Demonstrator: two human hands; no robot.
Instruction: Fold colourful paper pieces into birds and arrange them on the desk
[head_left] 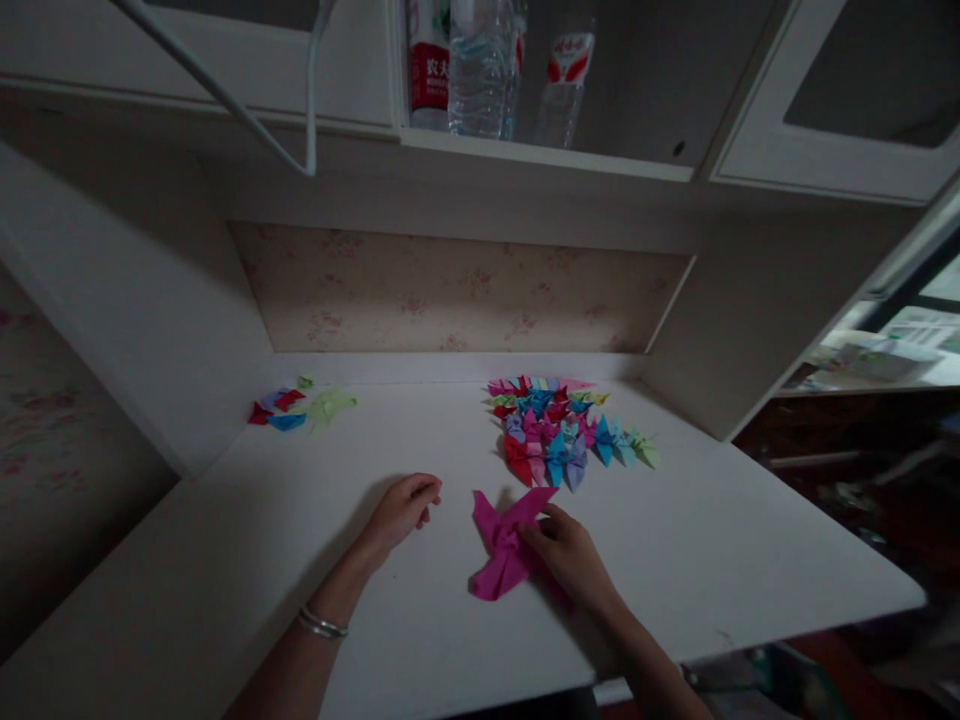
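Note:
A magenta folded-paper pinwheel with pointed arms lies on the white desk in front of me. My right hand has its thumb and fingers closed on the right side of it and covers part of that side. To the left, my left hand is loosely curled just over the desk, apart from the pinwheel. Nothing shows between its fingers. Behind the pinwheel sit several small folded-paper pieces in many colours, grouped in rows.
A smaller group of folded papers, with a pale green piece, lies at the back left of the desk. Plastic bottles stand on the overhead shelf. A white bent rod hangs at upper left.

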